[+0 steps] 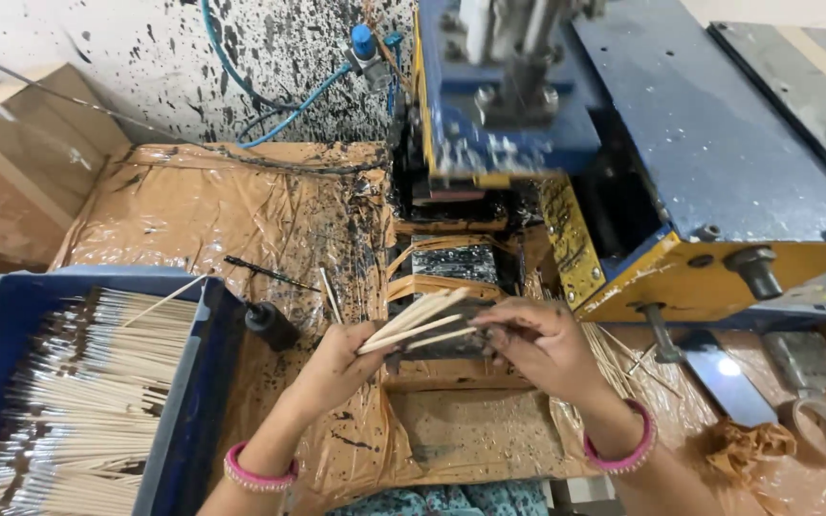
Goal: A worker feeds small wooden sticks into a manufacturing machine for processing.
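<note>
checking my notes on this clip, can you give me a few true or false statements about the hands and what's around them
1. Both hands hold one bundle of thin wooden sticks. True: left hand, right hand.
2. The blue crate of sticks is by the right hand. False: it lies to the left.
3. Each wrist wears a pink bangle. True.
4. The machine ahead is red. False: blue and yellow.
5. A tape roll lies at the right. True.
</note>
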